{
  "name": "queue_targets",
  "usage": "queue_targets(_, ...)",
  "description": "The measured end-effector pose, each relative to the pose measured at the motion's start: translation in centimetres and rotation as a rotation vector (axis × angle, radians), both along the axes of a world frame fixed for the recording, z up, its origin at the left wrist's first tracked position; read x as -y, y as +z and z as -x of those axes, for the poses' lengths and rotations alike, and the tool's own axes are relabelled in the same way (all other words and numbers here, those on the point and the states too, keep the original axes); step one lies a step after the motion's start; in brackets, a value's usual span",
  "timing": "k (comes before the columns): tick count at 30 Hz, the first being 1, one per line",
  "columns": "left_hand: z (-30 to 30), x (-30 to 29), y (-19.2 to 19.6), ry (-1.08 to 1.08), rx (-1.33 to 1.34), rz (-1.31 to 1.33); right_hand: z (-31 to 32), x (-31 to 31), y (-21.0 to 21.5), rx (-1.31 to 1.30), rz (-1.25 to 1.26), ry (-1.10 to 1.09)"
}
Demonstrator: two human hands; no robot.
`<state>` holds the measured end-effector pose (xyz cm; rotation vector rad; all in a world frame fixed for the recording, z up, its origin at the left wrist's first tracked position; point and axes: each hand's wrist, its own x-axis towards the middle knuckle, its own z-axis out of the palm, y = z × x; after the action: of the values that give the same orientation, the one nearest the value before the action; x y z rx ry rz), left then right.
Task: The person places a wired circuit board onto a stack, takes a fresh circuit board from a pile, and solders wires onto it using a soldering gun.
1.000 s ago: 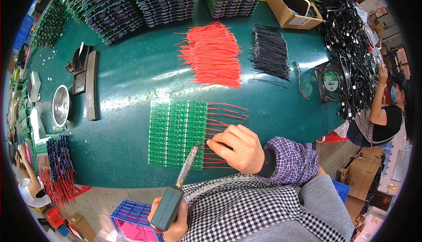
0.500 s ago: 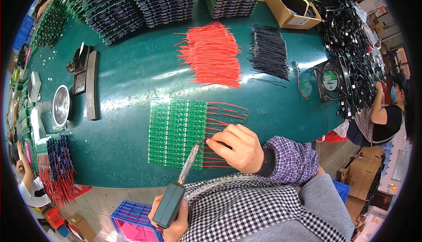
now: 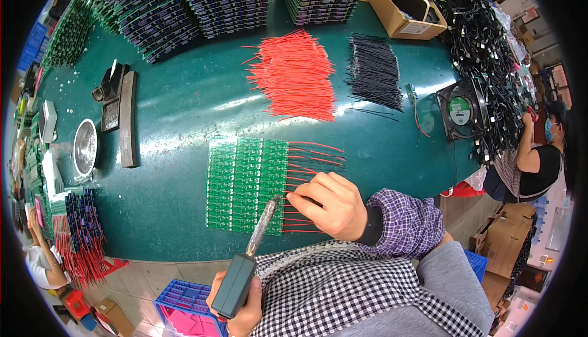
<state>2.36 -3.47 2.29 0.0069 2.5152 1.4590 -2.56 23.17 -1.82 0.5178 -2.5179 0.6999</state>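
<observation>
My left hand (image 3: 245, 309) is wrapped round the dark handle of a soldering iron (image 3: 263, 230), low in front of me. The iron slants up and away, its tip at the right edge of a green circuit board panel (image 3: 220, 184). From the right, my right hand (image 3: 334, 205) pinches a wire by that same edge; the fingers hide most of the wire. Red wires (image 3: 315, 145) and a few dark ones stick out rightward from the panel's edge, above and below my fingertips. The panel lies flat on the green table (image 3: 165, 214).
Beyond the panel lie a red wire pile (image 3: 294, 77) and a black wire pile (image 3: 375, 71). Board stacks (image 3: 223, 0) line the back. A metal bowl (image 3: 86, 147) stands left; a fan (image 3: 460, 110) and tangled black cables (image 3: 484, 43) are right. Other people sit at both sides.
The iron's tip has shifted very slightly along the panel's edge. My right hand holds its place. At the far left, another person's arm has moved.
</observation>
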Motion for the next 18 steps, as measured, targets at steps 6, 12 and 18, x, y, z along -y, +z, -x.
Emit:
queue_targets(6, -3.5, 2.5, -3.8, 0.252, 0.016, 0.002, 0.0, 0.0, 0.0, -0.006, -0.006, -0.004)
queue_targets(12, -0.9, 0.8, -0.5, 0.006, 0.062, 0.131, 0.0, -0.1, 0.0, 0.004, -0.009, 0.001)
queue_targets(18, -1.3, 0.6, -0.9, 0.093, 0.045, 0.004, -0.1, 0.1, -0.1, -0.007, -0.003, -0.017)
